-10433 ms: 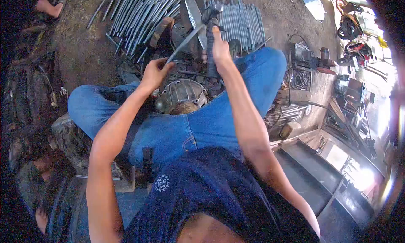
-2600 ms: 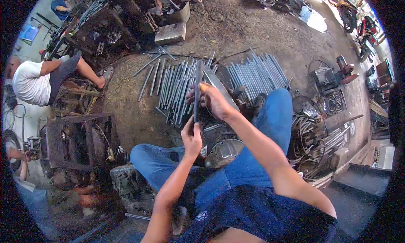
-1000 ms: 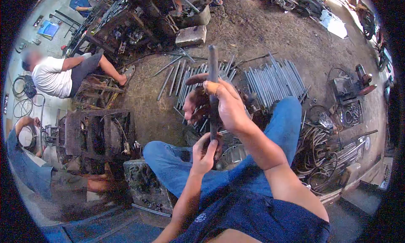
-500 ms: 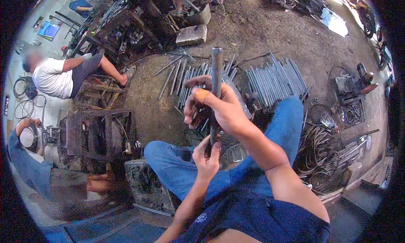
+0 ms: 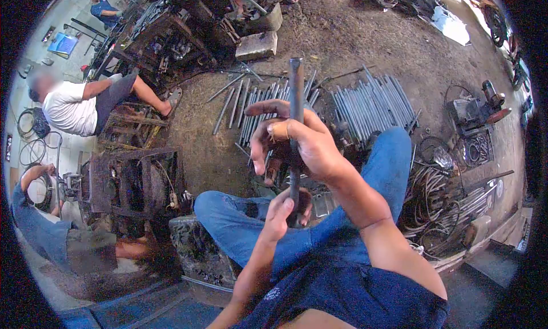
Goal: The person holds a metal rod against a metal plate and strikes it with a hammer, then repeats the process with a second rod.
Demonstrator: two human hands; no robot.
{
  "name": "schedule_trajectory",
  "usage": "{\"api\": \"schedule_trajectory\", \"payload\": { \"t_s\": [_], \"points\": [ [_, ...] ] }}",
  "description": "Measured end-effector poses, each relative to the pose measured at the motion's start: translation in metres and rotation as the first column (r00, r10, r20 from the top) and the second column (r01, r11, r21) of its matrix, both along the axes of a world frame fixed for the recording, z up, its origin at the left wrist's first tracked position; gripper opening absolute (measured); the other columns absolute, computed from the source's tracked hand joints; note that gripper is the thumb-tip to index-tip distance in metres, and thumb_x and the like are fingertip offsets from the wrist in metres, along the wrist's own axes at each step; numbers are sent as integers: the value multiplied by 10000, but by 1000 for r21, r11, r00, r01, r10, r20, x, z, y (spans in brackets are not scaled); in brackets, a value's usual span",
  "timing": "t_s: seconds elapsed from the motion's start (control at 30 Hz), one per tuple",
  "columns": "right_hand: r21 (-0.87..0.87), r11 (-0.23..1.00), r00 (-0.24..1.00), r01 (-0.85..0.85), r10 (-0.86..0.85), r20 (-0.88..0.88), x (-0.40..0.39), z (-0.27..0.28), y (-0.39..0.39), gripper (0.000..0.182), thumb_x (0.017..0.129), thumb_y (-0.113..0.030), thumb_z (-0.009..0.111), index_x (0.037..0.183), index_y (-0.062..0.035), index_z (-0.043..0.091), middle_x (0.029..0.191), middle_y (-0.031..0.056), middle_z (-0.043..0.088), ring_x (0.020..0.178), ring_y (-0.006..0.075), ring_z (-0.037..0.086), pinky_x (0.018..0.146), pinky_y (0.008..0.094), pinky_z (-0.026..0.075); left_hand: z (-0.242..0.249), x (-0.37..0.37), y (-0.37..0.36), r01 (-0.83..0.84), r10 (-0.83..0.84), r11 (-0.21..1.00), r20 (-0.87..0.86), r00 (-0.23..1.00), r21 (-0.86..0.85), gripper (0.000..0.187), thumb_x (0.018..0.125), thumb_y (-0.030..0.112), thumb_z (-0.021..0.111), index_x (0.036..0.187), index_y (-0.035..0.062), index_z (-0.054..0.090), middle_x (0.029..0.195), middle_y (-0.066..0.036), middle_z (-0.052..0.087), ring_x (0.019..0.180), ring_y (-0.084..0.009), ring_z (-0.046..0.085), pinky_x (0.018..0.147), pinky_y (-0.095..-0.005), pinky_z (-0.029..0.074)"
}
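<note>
A dark metal pipe (image 5: 295,92) stands nearly upright in front of me, its top end above my hands. My right hand (image 5: 317,143) loops loosely around the middle of it, with the thumb crossing over the pipe and the fingers curled out to the left. Orange-brown tape (image 5: 278,130) wraps the tip of that thumb. Lower down, my left hand (image 5: 279,215) holds the bottom part, thumb on the near side and blackened fingers coming round to the right. Beyond my hands, many grey metal rods (image 5: 374,109) lie side by side on the ground.
At left sits a person in a white shirt (image 5: 71,109), and another in blue (image 5: 43,237) is below. A rusty metal frame (image 5: 134,180) stands beside my left knee. Coiled metal (image 5: 428,203) lies to my right, near a small machine (image 5: 491,103). A stone block (image 5: 257,45) lies ahead.
The pipe has shifted slightly to the right. My left hand has turned at the lower end, its fingers now showing further right. My right hand has turned a little, fingers spread wider.
</note>
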State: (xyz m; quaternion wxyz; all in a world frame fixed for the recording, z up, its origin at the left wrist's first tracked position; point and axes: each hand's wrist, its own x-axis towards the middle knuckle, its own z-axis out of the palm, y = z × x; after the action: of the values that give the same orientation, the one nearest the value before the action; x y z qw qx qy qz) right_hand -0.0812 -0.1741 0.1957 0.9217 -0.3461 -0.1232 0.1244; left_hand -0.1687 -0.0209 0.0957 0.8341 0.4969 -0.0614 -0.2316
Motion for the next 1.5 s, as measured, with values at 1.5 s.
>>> {"api": "schedule_trajectory", "payload": {
  "t_s": [1.5],
  "points": [
    [-62, 993, 994, 104, -106, -38, -3, -7, 5, 361, 884, -118, 501, 1190, 66, 447, 742, 145, 626, 615, 220, 634, 550, 334, 525, 5, -22, -10, -151, 141, 962, 57, 988, 227, 187, 957, 142, 509, 1004, -32, 560, 652, 12, 498, 516, -49, 401, 452, -207, 295]
  ]
}}
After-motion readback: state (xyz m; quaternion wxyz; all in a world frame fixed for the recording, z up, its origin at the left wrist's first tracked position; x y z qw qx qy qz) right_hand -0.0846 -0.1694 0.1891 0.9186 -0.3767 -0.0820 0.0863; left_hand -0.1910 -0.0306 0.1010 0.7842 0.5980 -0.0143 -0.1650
